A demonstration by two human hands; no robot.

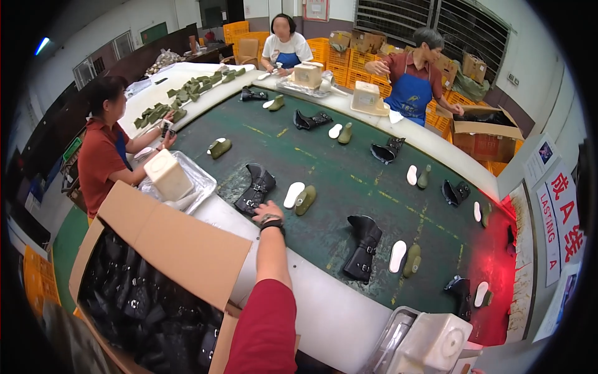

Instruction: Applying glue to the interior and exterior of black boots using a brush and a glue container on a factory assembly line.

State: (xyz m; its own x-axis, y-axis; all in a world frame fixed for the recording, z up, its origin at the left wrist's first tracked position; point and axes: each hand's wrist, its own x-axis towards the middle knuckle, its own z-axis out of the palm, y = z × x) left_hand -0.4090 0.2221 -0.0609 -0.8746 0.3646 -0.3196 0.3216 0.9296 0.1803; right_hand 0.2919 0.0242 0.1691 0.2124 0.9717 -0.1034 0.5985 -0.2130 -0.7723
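Observation:
My left hand [269, 214], with a dark band at the wrist, reaches over the green conveyor belt. Its fingers look apart and meet the lower part of a black buckled boot [255, 187] lying on the belt. Right beside that boot are a white insole [294, 195] and an olive-green shoe last [306, 200]. Another black boot [362, 249] lies farther right, accompanied by a white insole [397, 256] and an olive last [412, 260]. Only a skin-coloured sliver shows at the bottom edge, possibly my right hand [477, 371]; its fingers are hidden.
An open cardboard box [168, 234] full of black boots stands at lower left. Cream plastic containers [430, 343] sit on trays along the belt's white rim. Co-workers stand left [112, 146], far [286, 50] and far right [414, 78]. Red light glows at the belt's right end [492, 262].

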